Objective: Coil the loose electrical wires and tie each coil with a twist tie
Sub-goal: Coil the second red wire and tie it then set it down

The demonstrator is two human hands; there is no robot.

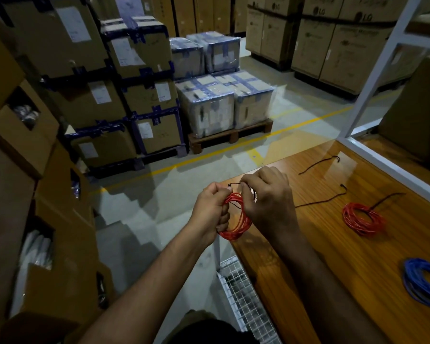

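I hold the red wire coil [235, 218] up between both hands, just off the near-left corner of the wooden table [333, 244], a little below the centre of the frame. My left hand [212, 211] is closed in a fist around the coil's left side, bunching the loops together. My right hand [268, 199] is closed too, its fingertips pinching a thin black twist tie [233, 185] that crosses the top of the bundle.

The coil hangs with its long axis running from upper left, at my left fist, down to lower right, where the loops sag free below both hands. The tie lies across that axis, near the top, in the narrow gap between my two hands. Its short end pokes toward my left thumb, while the rest runs under my right fingers, so I judge the right hand is the one placed to wind it.

Further right on the table lie a second red coil [363, 218] and a blue coil [423, 281], with loose black ties [319, 166] beyond.
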